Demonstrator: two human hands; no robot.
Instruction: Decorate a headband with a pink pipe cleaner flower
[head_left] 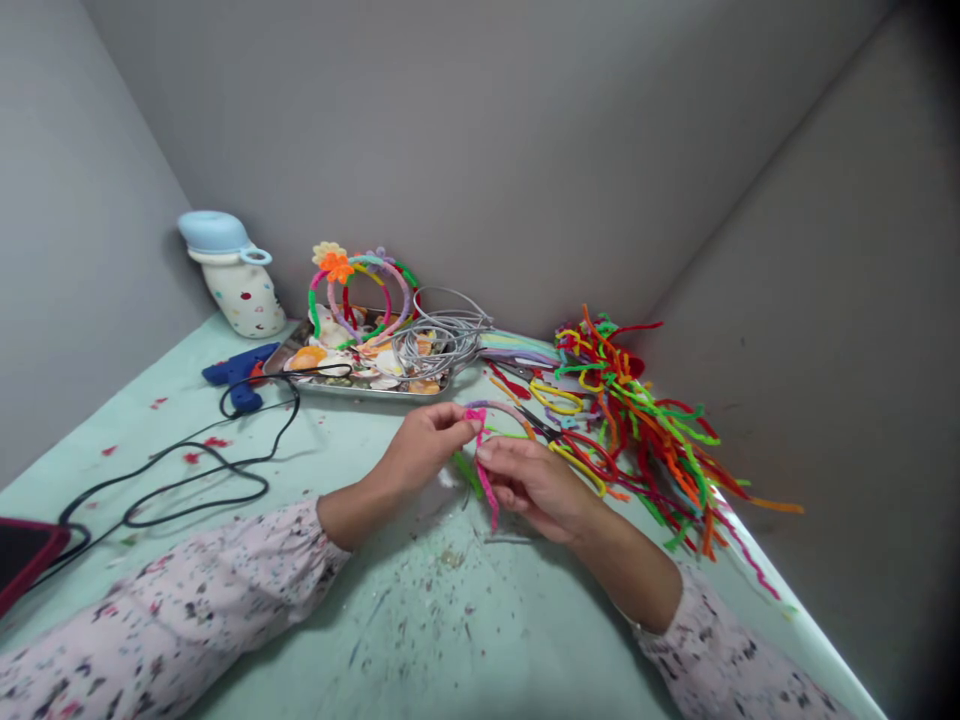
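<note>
Left hand (431, 442) pinches top of bright-pink fuzzy pipe cleaner (488, 485) above pale-green counter (555, 640); right hand (536, 488) grips lower, free end toward 6 o'clock. Likely shaping step; next probably needs steady left pinch.

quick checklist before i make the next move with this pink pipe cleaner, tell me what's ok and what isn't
1. Pink pipe cleaner gripped: ok, pinched by the left hand near its top and by the right hand lower down.
2. Scissors set down: ok, lying just beyond the right hand.
3. Glue gun clear of both hands: ok, it lies by the tray.
4. Glue gun cool: cannot tell.
5. Cord tidy: not ok, it loops loosely over the table.
6. Table swept: not ok, red bits lie near the cord.
</note>
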